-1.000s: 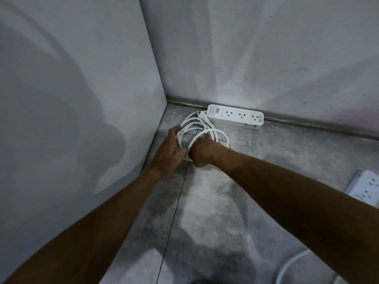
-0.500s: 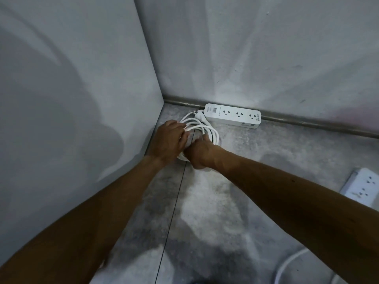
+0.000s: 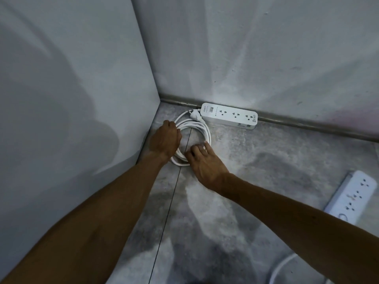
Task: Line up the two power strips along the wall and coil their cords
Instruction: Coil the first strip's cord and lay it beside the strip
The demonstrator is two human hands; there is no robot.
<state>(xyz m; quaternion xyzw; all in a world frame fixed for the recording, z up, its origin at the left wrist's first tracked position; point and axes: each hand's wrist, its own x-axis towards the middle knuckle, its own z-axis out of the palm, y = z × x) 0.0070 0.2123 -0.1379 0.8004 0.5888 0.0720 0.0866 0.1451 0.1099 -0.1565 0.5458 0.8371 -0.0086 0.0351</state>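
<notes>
Left hand [image 3: 165, 140] is curling its fingers round the left side of the coiled cord [image 3: 207, 131], holding the loops together. Right hand [image 3: 206, 168] is spreading fairly straight fingers, tips pressing the coil's near-right side. Coil is lying flat on the floor [image 3: 266, 181] in the corner, just beside the first power strip [image 3: 229, 116], which is sitting along the back wall's skirting. Plug [image 3: 195, 115] is touching that strip's left end. Second power strip [image 3: 352, 199] is lying angled, well apart from the wall.
</notes>
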